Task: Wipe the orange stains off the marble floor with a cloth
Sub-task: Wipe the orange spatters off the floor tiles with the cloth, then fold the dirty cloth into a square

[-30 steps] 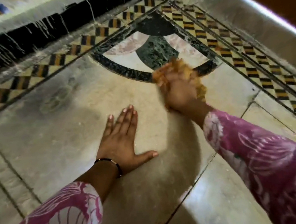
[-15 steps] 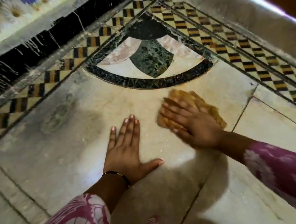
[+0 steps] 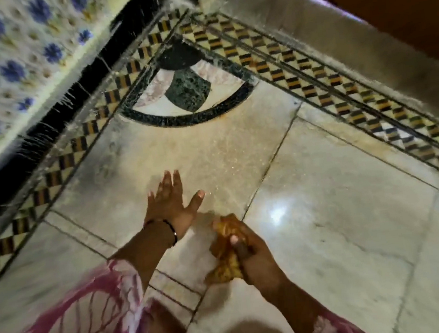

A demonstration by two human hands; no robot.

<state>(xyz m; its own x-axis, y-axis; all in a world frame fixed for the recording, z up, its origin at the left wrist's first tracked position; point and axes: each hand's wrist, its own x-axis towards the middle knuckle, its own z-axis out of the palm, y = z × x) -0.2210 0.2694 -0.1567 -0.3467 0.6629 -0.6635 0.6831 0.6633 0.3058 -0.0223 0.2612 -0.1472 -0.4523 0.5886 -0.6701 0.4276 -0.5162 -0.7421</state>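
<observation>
My right hand [image 3: 252,257] grips a bunched orange-stained cloth [image 3: 226,257] just above the pale marble floor [image 3: 339,208], near a joint between slabs. My left hand [image 3: 172,201] is spread with straight fingers over the floor, left of the cloth and a little farther out; whether it touches the marble is unclear. A faint orange film [image 3: 227,149] tints the slab ahead of both hands, and a thin orange line [image 3: 224,117] runs along the edge of the dark arc inlay.
A fan-shaped inlay [image 3: 186,94] fills the floor corner, framed by checkered border bands [image 3: 312,80]. A black skirting [image 3: 70,100] and a blue-flowered tiled wall [image 3: 12,66] rise at the left. A grey stone step [image 3: 363,50] runs along the right. My pink patterned sleeves fill the foreground.
My right hand drew the cloth back toward me and bunched it in its grip instead of pressing it flat. My left hand's fingers spread wider. The view pulled back and blurred.
</observation>
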